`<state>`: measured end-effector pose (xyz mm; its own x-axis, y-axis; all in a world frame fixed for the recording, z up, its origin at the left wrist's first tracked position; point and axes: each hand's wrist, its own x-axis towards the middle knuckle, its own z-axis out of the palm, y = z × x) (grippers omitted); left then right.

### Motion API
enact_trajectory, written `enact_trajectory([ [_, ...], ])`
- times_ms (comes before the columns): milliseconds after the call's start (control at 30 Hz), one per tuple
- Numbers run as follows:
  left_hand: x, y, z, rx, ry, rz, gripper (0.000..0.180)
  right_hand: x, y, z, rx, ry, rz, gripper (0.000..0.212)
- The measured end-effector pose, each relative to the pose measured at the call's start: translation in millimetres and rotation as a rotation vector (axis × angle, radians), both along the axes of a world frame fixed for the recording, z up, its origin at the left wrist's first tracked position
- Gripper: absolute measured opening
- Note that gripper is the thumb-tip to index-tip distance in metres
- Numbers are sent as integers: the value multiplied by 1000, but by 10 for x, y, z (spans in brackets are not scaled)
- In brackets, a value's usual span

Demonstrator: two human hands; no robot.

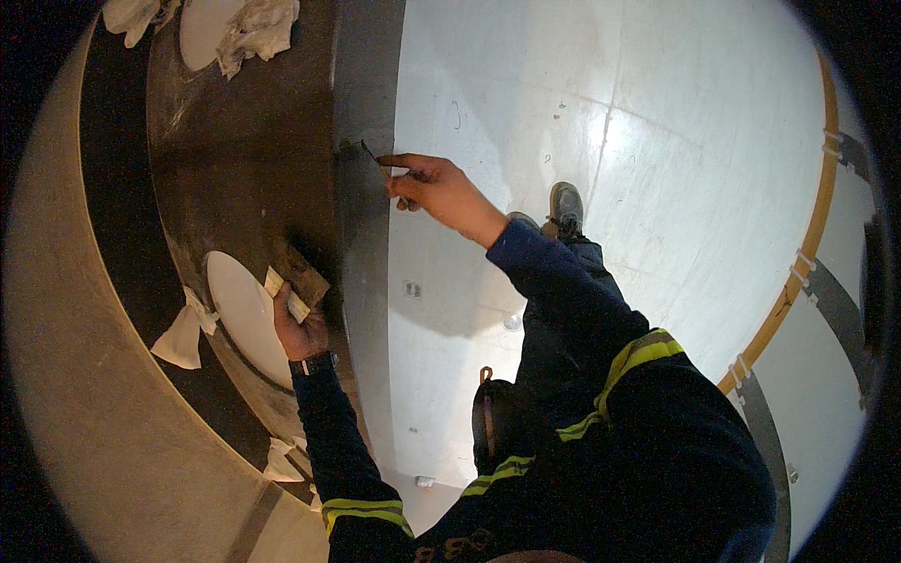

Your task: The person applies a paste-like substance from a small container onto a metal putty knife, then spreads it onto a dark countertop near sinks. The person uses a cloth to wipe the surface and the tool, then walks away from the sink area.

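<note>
My right hand is closed around a thin tool with a narrow dark end and a light handle. Its tip points at a dark smudge on the grey strip along the edge of the brown panel; whether it touches cannot be told. My left hand, a dark band on its wrist, grips a pale flat strip. Against that strip lies a brownish flat square piece, over the brown panel and beside a white oval opening.
White crumpled cloths and tied white wraps hang along the panel's left side. A pale smooth surface spreads under my boots. An orange-brown cable with white ties curves along the right.
</note>
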<state>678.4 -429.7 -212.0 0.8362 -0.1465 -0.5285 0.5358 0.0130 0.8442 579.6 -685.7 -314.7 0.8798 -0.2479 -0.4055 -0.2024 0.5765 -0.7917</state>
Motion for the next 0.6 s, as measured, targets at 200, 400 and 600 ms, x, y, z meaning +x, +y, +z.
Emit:
enact_trajectory([
  [200,17,6,15,68,23,38,35,5,287,14,-468,-16,-244,44],
  [400,11,-33,8,41,15,27,32,174,374,24,-576,-53,-234,42],
  [600,102,227,-68,14,118,47,29,9,195,73,-470,-61,-74,42],
])
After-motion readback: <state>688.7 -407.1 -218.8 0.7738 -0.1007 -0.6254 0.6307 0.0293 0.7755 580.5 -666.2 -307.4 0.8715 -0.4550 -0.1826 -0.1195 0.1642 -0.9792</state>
